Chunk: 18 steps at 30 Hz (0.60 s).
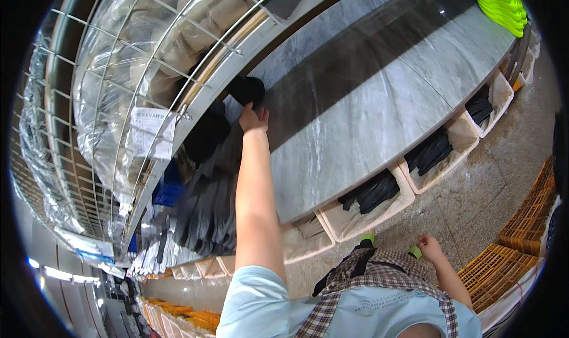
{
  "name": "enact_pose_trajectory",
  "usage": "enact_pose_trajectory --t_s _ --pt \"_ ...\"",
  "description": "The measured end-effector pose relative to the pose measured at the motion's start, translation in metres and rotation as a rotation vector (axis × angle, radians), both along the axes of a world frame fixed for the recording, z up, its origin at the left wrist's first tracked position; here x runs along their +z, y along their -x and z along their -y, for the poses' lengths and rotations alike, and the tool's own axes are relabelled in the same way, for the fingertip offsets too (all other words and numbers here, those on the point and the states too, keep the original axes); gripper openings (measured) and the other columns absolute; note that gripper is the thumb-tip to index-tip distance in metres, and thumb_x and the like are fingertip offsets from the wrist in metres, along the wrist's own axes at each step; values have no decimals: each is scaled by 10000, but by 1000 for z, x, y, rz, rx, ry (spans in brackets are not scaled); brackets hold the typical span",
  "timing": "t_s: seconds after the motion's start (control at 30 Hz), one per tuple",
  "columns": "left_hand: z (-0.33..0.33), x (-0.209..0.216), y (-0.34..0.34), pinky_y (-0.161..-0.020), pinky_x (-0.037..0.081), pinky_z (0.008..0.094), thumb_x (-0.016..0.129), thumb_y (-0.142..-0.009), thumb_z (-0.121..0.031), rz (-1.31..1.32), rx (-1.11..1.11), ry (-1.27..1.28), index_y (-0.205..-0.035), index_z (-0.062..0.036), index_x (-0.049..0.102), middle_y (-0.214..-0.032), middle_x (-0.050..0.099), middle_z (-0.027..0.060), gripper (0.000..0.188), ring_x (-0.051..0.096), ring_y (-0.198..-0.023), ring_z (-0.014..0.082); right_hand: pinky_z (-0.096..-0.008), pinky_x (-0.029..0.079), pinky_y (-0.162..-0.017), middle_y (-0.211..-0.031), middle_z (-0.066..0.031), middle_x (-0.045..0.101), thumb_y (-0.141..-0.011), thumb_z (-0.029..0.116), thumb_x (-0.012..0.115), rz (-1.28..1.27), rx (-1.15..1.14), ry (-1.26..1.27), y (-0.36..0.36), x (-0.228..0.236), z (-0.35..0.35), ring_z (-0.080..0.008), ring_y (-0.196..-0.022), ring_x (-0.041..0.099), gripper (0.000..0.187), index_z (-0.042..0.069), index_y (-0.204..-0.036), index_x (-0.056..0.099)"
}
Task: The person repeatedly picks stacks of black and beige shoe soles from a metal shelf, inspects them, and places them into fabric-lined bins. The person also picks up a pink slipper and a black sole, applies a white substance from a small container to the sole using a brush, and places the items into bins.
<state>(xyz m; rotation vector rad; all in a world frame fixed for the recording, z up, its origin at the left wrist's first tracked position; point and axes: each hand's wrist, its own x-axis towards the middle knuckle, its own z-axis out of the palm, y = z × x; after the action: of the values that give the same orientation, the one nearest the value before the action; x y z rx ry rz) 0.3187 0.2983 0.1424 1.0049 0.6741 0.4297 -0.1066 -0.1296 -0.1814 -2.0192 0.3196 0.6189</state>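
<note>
My left hand (255,118) stretches far forward over the grey marbled table, its fingers on the near edge of a dark rounded piece (248,92), black and shaped like an insole. That piece lies partly in the shadow beneath a wire rack. More black pieces (207,135) are heaped just left of the hand. Low at my right side hangs my right hand (425,244), fingers curled in with nothing visible in them. Long rows of grey and black insole-like pieces (204,222) stand left of my left forearm.
The wire rack (178,109) holds bagged beige pieces (172,53) over the table's left side. Pale bins (370,219) with black pieces line the near edge of the table (355,130). Bright green insoles (501,9) lie far right. Orange crates (495,273) stand behind at right.
</note>
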Motion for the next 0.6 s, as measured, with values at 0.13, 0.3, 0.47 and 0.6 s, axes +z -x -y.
enact_pose_trajectory --t_s 0.13,0.3,0.47,0.6 --pt "-75 -69 -74 -796 481 406 634 -838 -308 -179 208 -11 -1202 -134 524 -1145 500 99 419 528 -979 295 -387 491 -744 -880 -169 644 -812 110 596 19 -231 23 -9 -2 -38 -308 -845 635 186 -5 -957 587" --pt "-144 -133 -150 -811 492 399 611 -854 -405 -92 120 0 -1248 -80 475 -1193 488 104 529 515 -1012 306 -386 490 -797 -966 -190 642 -831 135 591 -184 -323 51 16 5 -100 -324 -913 626 263 -2 -1055 576" --pt "-184 -150 -208 -899 431 414 577 -856 -432 302 -137 172 -1276 -167 474 -1282 452 95 506 450 -1147 235 -392 500 -800 -964 -201 647 -805 147 606 -279 -161 138 37 4 -152 -336 -910 629 305 -7 -1067 582" --pt "-165 -123 -214 -929 424 428 554 -881 -391 89 -34 151 -1357 -170 401 -1404 356 88 547 376 -1240 220 -395 506 -791 -956 -195 652 -793 148 615 -290 -158 100 44 -11 -171 -339 -889 634 302 -7 -1050 595"
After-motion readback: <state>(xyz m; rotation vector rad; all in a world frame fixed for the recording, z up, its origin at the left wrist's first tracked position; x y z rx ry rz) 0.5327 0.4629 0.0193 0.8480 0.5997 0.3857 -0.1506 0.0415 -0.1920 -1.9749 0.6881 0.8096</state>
